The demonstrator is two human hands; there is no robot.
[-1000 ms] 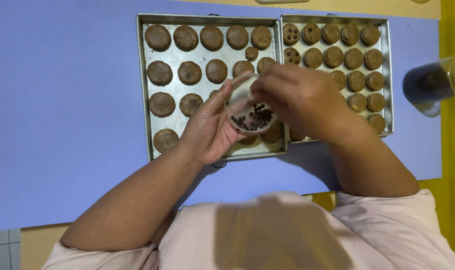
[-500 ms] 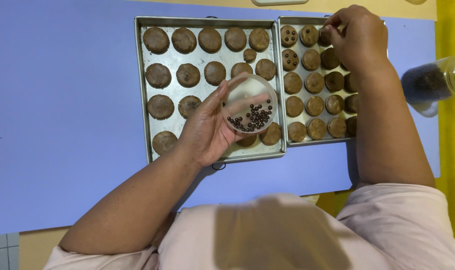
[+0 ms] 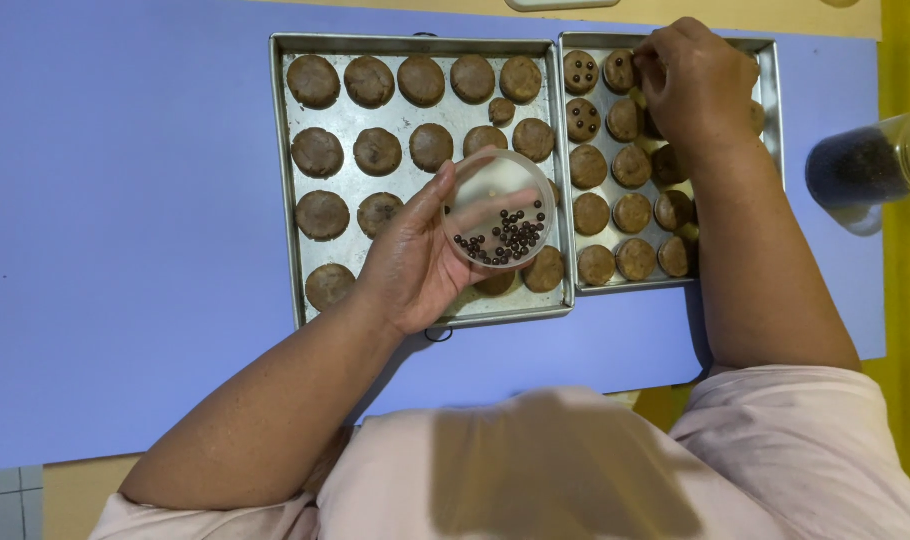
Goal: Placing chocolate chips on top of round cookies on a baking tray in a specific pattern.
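My left hand (image 3: 415,262) holds a small clear plastic cup (image 3: 498,210) with several dark chocolate balls in its bottom, tilted over the left metal tray (image 3: 283,180). That tray carries several round brown dough discs (image 3: 377,151). My right hand (image 3: 690,82) reaches to the top row of the right metal tray (image 3: 772,90), fingertips pinched at a dough disc (image 3: 620,71) there. Whether a ball is between the fingers is hidden. Two discs at that tray's top left (image 3: 580,72) have dark balls pressed in.
Both trays sit side by side on a blue table (image 3: 125,200). A clear jar (image 3: 870,160) with dark contents lies at the right edge, near a yellow strip. A white object (image 3: 560,4) peeks in at the top edge.
My right hand left the cup and moved up-right to the right tray's top row, then shifted slightly left. The cup in my left hand stayed over the left tray.
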